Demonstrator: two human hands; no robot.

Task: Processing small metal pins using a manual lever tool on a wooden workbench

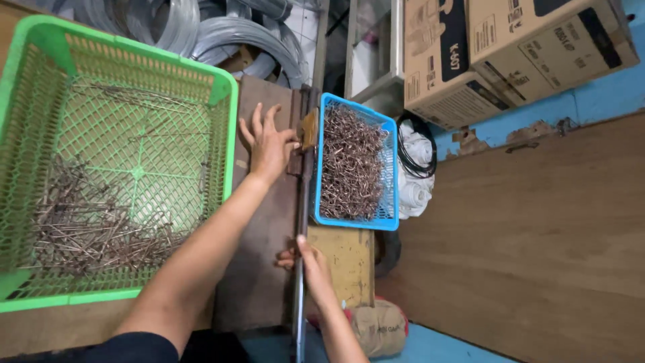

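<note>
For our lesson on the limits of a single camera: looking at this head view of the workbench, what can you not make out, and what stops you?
- Left hand: its palm lies flat over the metal jig, hiding any piece beneath.
- Right hand: its grip around the lever bar is turned away; the bar's end runs off the bottom edge.
- Green basket: cut by the left edge.
- Bent wires in the blue basket: too small to tell their shape.

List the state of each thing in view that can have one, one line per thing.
Green basket: open-topped, thin layer of straight metal pieces inside.
Blue basket: heaped with bent wire pieces.
Left hand: fingers spread, flat on the metal plate.
Right hand: gripping the long lever bar.
Cardboard boxes: closed.
Wire coils: wound.
</note>
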